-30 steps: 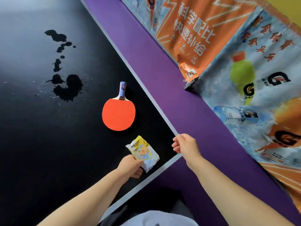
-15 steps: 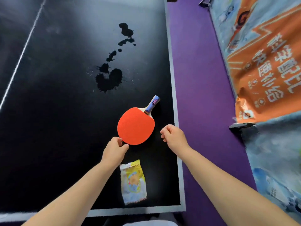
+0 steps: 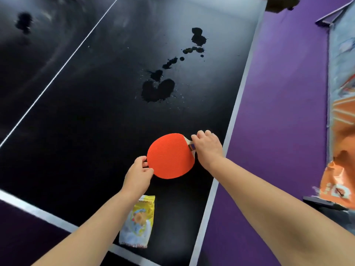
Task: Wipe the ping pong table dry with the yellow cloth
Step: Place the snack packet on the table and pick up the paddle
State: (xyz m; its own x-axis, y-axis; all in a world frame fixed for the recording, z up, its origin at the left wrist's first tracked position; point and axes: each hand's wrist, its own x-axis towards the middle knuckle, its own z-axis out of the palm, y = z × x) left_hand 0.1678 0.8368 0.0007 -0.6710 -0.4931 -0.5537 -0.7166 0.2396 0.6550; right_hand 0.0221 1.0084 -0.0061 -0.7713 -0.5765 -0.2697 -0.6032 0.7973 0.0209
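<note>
As I looked down from the head camera, my right hand [image 3: 208,148] was curled round the handle of the red ping pong paddle [image 3: 170,156], fingers closed on it, while my left hand [image 3: 138,174] pinched the blade's rim on the opposite side. The paddle sat over the black ping pong table [image 3: 86,112], near its right edge. The yellow cloth [image 3: 139,223] (flat, printed, partly hidden by my left forearm) lay on the table nearer to me than my left hand, close to the near white border, untouched. Dark water puddles [image 3: 157,90] spread farther up the table, well apart from the cloth. To the right ran the purple floor [image 3: 278,112], with an orange banner [image 3: 342,131] beyond.
</note>
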